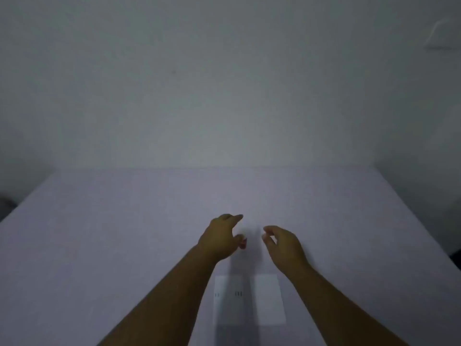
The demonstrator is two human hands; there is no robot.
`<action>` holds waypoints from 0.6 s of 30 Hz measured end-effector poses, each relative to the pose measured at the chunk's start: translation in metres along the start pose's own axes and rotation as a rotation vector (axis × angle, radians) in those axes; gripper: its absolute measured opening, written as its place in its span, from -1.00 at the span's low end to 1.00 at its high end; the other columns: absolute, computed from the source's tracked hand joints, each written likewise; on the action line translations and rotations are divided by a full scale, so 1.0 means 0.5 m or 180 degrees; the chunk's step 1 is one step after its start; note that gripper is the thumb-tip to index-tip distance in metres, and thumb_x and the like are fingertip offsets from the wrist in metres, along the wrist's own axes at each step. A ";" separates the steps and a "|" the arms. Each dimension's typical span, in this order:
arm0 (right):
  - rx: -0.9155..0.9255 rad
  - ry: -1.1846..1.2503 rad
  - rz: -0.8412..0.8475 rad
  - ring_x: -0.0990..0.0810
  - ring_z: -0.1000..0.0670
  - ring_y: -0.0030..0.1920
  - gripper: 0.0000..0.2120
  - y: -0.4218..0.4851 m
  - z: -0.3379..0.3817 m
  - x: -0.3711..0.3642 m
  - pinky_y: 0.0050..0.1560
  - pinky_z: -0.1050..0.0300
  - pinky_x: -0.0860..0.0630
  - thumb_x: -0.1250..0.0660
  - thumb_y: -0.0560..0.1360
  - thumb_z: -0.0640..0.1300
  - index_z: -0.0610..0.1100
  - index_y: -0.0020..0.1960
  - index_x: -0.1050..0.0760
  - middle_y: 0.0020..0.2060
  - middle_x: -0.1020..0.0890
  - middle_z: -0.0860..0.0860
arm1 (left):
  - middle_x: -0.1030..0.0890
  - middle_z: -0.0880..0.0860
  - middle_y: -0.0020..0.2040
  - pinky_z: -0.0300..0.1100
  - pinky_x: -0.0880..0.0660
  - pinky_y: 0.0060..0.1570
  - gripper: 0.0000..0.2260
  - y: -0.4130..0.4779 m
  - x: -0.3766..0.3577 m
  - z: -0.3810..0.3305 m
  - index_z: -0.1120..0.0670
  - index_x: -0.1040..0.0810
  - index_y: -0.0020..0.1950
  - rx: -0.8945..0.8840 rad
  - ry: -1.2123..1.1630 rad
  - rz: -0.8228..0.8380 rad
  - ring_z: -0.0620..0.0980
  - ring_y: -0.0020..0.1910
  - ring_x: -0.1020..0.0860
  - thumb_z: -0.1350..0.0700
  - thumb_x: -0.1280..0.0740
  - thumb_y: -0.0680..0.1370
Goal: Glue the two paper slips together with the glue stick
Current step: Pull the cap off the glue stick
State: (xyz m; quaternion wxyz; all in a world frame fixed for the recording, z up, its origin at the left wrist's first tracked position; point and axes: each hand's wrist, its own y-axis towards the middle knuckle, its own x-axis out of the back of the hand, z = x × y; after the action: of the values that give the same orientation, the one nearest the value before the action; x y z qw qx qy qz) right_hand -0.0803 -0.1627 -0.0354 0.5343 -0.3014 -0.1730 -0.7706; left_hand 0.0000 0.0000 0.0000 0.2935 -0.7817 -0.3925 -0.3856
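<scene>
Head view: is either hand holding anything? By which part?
Cannot tell for the left hand: a small red thing sits at its thumb tip, too blurred to call a grip. The right hand shows nothing in it.

This is a plain, dim room indoors. A big table (99, 221) with a pale purple cover fills the near part. On the far side stands a bare grey wall (224, 83). A small white box (440, 36) sits high on the right. The kind of room is not clear.
</scene>
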 end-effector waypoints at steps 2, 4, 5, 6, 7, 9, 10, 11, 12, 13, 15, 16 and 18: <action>-0.0081 0.0012 0.0037 -0.54 -0.02 0.16 -0.70 0.005 -0.018 -0.018 0.19 0.16 -0.40 -0.26 0.52 -0.07 -0.12 0.22 -0.51 0.15 -0.62 -0.06 | -0.39 0.06 0.43 -0.07 -0.30 0.34 -0.45 0.012 -0.022 0.010 -0.02 -0.30 0.46 0.0046 -0.0145 0.0081 0.05 0.38 -0.35 -0.01 -0.35 0.50; -0.0150 0.0010 0.0157 -0.54 -0.03 0.15 -0.70 0.004 -0.031 -0.035 0.19 0.13 -0.41 -0.28 0.51 -0.07 -0.12 0.21 -0.51 0.14 -0.62 -0.06 | -0.43 0.04 0.40 -0.12 -0.30 0.32 -0.47 0.019 -0.042 0.020 -0.01 -0.34 0.44 0.0106 -0.0210 0.0101 0.03 0.35 -0.39 -0.01 -0.36 0.49; -0.0179 0.0030 0.0205 -0.54 -0.03 0.15 -0.70 0.009 -0.038 -0.044 0.19 0.14 -0.41 -0.28 0.51 -0.07 -0.13 0.21 -0.51 0.14 -0.62 -0.06 | -0.45 0.03 0.38 -0.13 -0.31 0.30 -0.50 0.026 -0.052 0.024 -0.01 -0.37 0.42 0.0126 -0.0247 0.0084 0.02 0.33 -0.41 -0.01 -0.37 0.49; -0.0202 0.0046 0.0253 -0.54 -0.03 0.16 -0.69 0.012 -0.043 -0.051 0.19 0.15 -0.40 -0.29 0.50 -0.07 -0.13 0.22 -0.51 0.15 -0.62 -0.06 | -0.48 0.03 0.36 -0.13 -0.35 0.28 -0.53 0.031 -0.060 0.025 0.00 -0.41 0.39 0.0151 -0.0321 0.0063 0.02 0.29 -0.45 0.01 -0.37 0.49; -0.0215 0.0061 0.0297 -0.54 -0.02 0.17 -0.69 0.018 -0.047 -0.056 0.19 0.17 -0.39 -0.29 0.50 -0.08 -0.12 0.22 -0.50 0.16 -0.61 -0.06 | -0.51 0.03 0.32 -0.13 -0.40 0.23 -0.57 0.035 -0.064 0.026 0.00 -0.45 0.35 0.0194 -0.0428 0.0032 0.02 0.23 -0.49 0.04 -0.38 0.48; -0.0230 0.0105 0.0419 -0.52 -0.02 0.21 -0.67 0.025 -0.049 -0.066 0.21 0.20 -0.36 -0.29 0.50 -0.10 -0.12 0.26 -0.48 0.20 -0.58 -0.05 | -0.60 0.05 0.19 -0.15 -0.48 0.09 -0.68 0.042 -0.068 0.028 0.00 -0.53 0.23 0.0262 -0.0660 -0.0065 0.01 0.08 -0.56 0.11 -0.37 0.47; -0.0230 0.0128 0.0490 -0.50 -0.02 0.23 -0.65 0.028 -0.050 -0.072 0.23 0.20 -0.35 -0.29 0.50 -0.11 -0.11 0.27 -0.46 0.23 -0.57 -0.05 | -0.64 0.06 0.11 -0.17 -0.51 0.02 -0.74 0.044 -0.070 0.029 0.01 -0.55 0.17 0.0289 -0.0760 -0.0107 -0.02 0.00 -0.58 0.14 -0.36 0.48; -0.0208 0.0153 0.0559 -0.50 -0.02 0.25 -0.64 0.030 -0.050 -0.078 0.25 0.20 -0.35 -0.29 0.50 -0.12 -0.11 0.29 -0.45 0.25 -0.55 -0.06 | -0.66 0.05 0.03 -0.20 -0.52 -0.03 -0.79 0.044 -0.071 0.030 0.02 -0.55 0.12 0.0298 -0.0824 -0.0136 -0.05 -0.07 -0.59 0.16 -0.34 0.49; -0.0175 0.0166 0.0628 -0.49 -0.02 0.26 -0.63 0.031 -0.047 -0.081 0.27 0.19 -0.35 -0.29 0.50 -0.13 -0.11 0.31 -0.44 0.27 -0.54 -0.06 | -0.67 0.02 -0.01 -0.26 -0.52 -0.08 -0.82 0.045 -0.071 0.031 0.03 -0.55 0.10 0.0287 -0.0843 -0.0172 -0.09 -0.14 -0.59 0.17 -0.32 0.50; -0.0132 0.0196 0.0680 -0.49 -0.02 0.27 -0.62 0.034 -0.045 -0.084 0.29 0.16 -0.37 -0.29 0.50 -0.14 -0.11 0.31 -0.43 0.27 -0.54 -0.07 | -0.65 -0.02 -0.04 -0.36 -0.50 -0.15 -0.84 0.045 -0.069 0.033 0.04 -0.55 0.09 0.0280 -0.0858 -0.0213 -0.12 -0.18 -0.58 0.16 -0.32 0.52; -0.0027 0.0264 0.0764 -0.53 -0.01 0.23 -0.64 0.037 -0.038 -0.084 0.26 0.14 -0.42 -0.30 0.50 -0.13 -0.09 0.29 -0.46 0.23 -0.57 -0.05 | -0.58 -0.08 -0.06 -0.51 -0.40 -0.29 -0.85 0.046 -0.062 0.037 0.05 -0.56 0.10 0.0286 -0.0936 -0.0281 -0.20 -0.22 -0.54 0.12 -0.33 0.54; 0.0039 0.0303 0.0798 -0.55 0.00 0.19 -0.67 0.038 -0.035 -0.084 0.21 0.15 -0.45 -0.29 0.50 -0.12 -0.08 0.27 -0.48 0.19 -0.60 -0.03 | -0.56 -0.09 -0.07 -0.54 -0.39 -0.32 -0.85 0.047 -0.057 0.039 0.05 -0.56 0.10 0.0301 -0.1026 -0.0289 -0.24 -0.23 -0.52 0.10 -0.34 0.54; 0.0065 0.0381 0.0828 -0.56 0.04 0.11 -0.71 0.038 -0.030 -0.082 0.14 0.17 -0.45 -0.26 0.51 -0.10 -0.06 0.23 -0.49 0.12 -0.62 0.00 | -0.56 -0.09 -0.07 -0.51 -0.39 -0.28 -0.85 0.046 -0.047 0.040 0.03 -0.56 0.09 0.0369 -0.1282 -0.0278 -0.25 -0.20 -0.53 0.08 -0.34 0.54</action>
State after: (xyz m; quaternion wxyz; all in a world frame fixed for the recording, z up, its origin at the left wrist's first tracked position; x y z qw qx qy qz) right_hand -0.0569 -0.1492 -0.0744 0.6421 -0.2693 -0.1080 -0.7096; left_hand 0.0176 -0.0058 -0.0341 0.2367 -0.8071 -0.4983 -0.2106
